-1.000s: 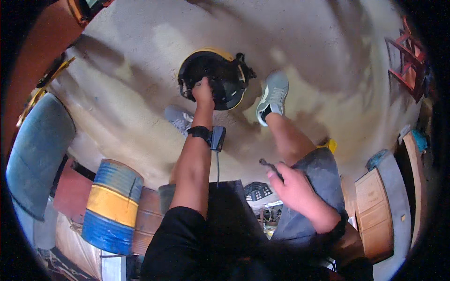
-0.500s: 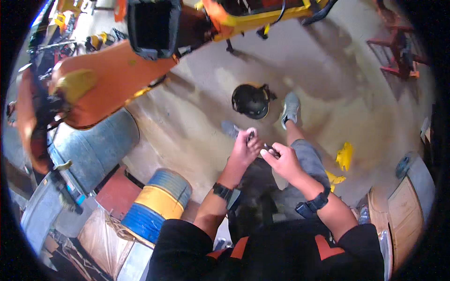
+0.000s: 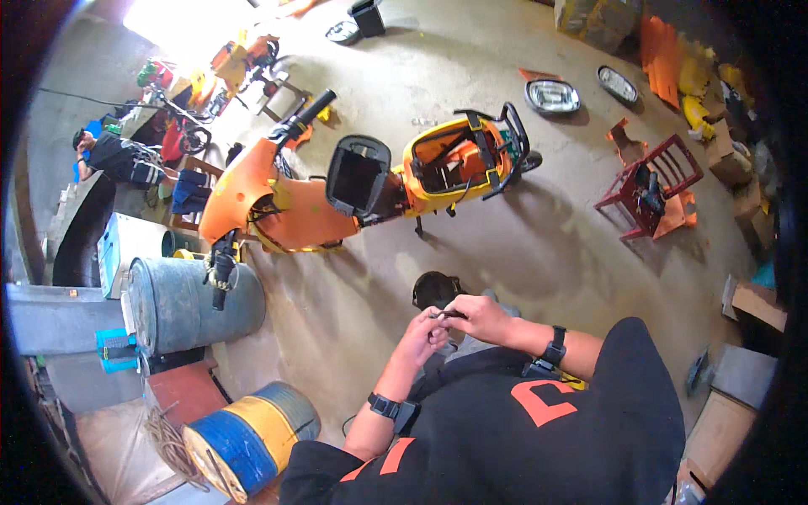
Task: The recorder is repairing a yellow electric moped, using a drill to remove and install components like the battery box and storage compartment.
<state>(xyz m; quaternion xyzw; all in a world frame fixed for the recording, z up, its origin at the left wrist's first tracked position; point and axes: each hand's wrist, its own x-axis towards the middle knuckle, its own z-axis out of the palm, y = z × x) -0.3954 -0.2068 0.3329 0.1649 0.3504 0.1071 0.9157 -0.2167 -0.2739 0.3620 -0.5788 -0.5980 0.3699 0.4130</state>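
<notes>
My left hand [image 3: 421,338] and my right hand [image 3: 481,320] meet in front of my body, fingers closed. A small dark slender piece [image 3: 448,314] is pinched between them; its kind is too small to make out. Just beyond, a black round hollow shell [image 3: 433,289] rests on the floor, partly covered by my hands. Farther ahead stands an orange and yellow scooter [image 3: 295,215] with its dark seat [image 3: 358,175] tipped up and the rear compartment [image 3: 446,160] exposed. Neither hand touches the scooter.
A blue-grey drum [image 3: 198,303] and a blue and yellow drum [image 3: 252,438] lie at left. Lamp units [image 3: 553,97] sit on the far floor. A red wooden chair [image 3: 644,198] stands right, near cardboard boxes [image 3: 728,160]. Another person [image 3: 126,160] is at far left.
My view has lifted, bringing the whole scooter and the far floor into sight. My hands, slightly apart before, now come together at the small dark piece.
</notes>
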